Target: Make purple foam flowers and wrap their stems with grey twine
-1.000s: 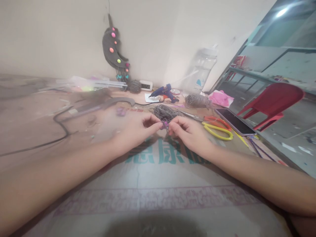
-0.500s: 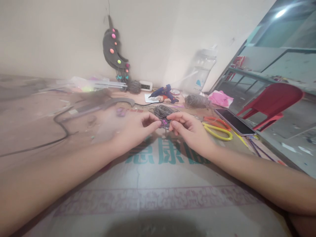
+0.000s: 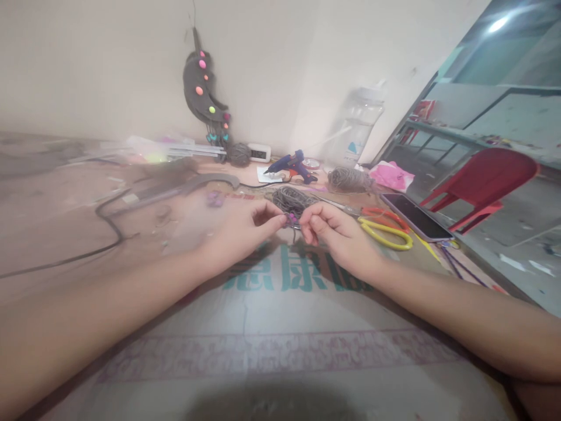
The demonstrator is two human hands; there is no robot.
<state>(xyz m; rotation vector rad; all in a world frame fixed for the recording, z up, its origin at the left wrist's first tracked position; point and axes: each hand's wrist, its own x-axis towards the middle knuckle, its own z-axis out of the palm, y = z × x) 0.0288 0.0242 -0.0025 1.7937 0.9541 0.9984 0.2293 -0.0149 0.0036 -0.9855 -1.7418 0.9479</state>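
Note:
My left hand [image 3: 250,233] pinches a small piece of grey cord with purple beads [image 3: 292,217] between thumb and forefinger. A short cord end hangs below the beads. Just right of them, my right hand [image 3: 333,231] has its thumb and fingers pressed together. Whatever these fingers hold is too small to make out. Behind the beads lies a loose bundle of grey cord [image 3: 291,199], partly covered by the hands. Scissors with orange and yellow handles [image 3: 388,233] lie beside my right hand.
A blue glue gun [image 3: 291,165], a ball of grey cord [image 3: 239,154], a grey cord skein [image 3: 348,179] and a water bottle [image 3: 357,128] stand along the wall. A phone [image 3: 416,216] lies at right. A beaded crescent [image 3: 199,88] hangs above. A black cable [image 3: 114,225] crosses at left.
My right hand has drawn slightly right and down, away from the beads, and its fingers have curled in more. My left hand stays in place with the beaded cord.

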